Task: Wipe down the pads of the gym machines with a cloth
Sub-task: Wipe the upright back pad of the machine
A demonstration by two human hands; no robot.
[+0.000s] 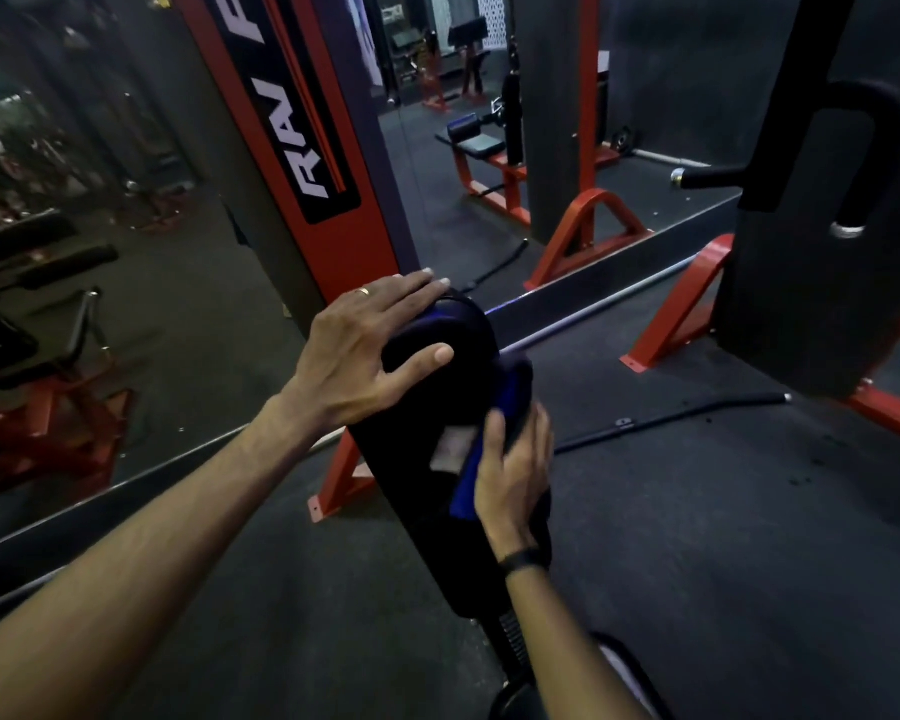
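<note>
A long black pad [411, 491] of a gym machine runs from the centre down toward me, ending in a rounded top. My left hand [370, 356] lies over that rounded top with fingers spread and fairly straight, thumb on the near face. A blue cloth [471, 475] is pressed against the pad's right side under my right hand [513, 470], whose fingers curl over the cloth. Part of the cloth is hidden by the hand.
A red and black machine upright [302, 148] stands just behind the pad, its red foot [333, 491] on the dark rubber floor. A mirror wall [100, 252] fills the left. Another black padded machine on a red frame [811, 283] stands at the right. A black bar [671, 415] lies on the floor.
</note>
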